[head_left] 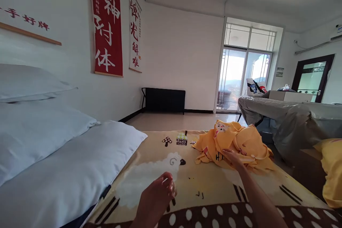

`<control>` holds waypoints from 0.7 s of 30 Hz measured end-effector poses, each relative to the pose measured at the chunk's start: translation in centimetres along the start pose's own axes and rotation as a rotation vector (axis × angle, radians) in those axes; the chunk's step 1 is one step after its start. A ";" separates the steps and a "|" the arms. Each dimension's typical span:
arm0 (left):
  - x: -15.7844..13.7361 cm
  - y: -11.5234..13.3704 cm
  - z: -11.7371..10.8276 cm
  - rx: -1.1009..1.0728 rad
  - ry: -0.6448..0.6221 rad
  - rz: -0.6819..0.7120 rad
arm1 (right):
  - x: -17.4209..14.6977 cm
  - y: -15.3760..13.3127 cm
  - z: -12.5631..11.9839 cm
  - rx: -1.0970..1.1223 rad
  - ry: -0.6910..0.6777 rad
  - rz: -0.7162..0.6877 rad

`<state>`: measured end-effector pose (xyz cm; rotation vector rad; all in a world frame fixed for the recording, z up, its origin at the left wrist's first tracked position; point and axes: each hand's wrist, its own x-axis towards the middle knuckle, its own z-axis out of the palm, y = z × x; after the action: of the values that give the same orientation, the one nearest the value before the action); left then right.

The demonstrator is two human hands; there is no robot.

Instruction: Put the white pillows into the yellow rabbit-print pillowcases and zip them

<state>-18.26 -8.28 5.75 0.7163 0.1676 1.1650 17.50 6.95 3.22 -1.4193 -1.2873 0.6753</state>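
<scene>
A crumpled orange-yellow cloth (245, 139) with a printed cat face and dark letters lies heaped on the far right part of the bed. My right hand (233, 158) reaches to the near side of this heap. Its fingers press together against the fabric and look closed on a fold; the fingertips are partly lost in it. My left hand (161, 189) hovers over the sheep-patterned blanket (197, 174), nearer to me. Its fingers are loosely bent with gaps between them, and nothing shows in them. The blanket has a brown band with white dots along the near side.
White pillows (80, 156) are stacked at the left against the wall. More yellow fabric (332, 171) shows at the right edge. Behind it stands a table under a plastic cover (283, 110). A black folded panel (165, 100) leans near the back wall.
</scene>
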 end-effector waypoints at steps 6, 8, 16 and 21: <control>-0.2 1.5 -0.3 -0.053 -0.012 0.032 | 0.8 -5.0 -0.6 0.145 0.172 -0.108; -0.4 1.7 0.0 -0.051 -0.020 0.046 | 1.3 -8.0 -2.0 0.170 0.204 -0.174; -0.9 2.7 1.0 0.086 -0.047 0.064 | -4.2 -20.7 -4.7 0.171 0.151 -0.480; -0.6 3.7 0.1 0.376 0.085 0.144 | -18.3 -20.0 2.7 -0.270 -0.274 -0.835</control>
<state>-21.37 -8.11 7.91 1.0222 0.4194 1.3179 3.49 -12.01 16.80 -0.8611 -2.0596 0.1216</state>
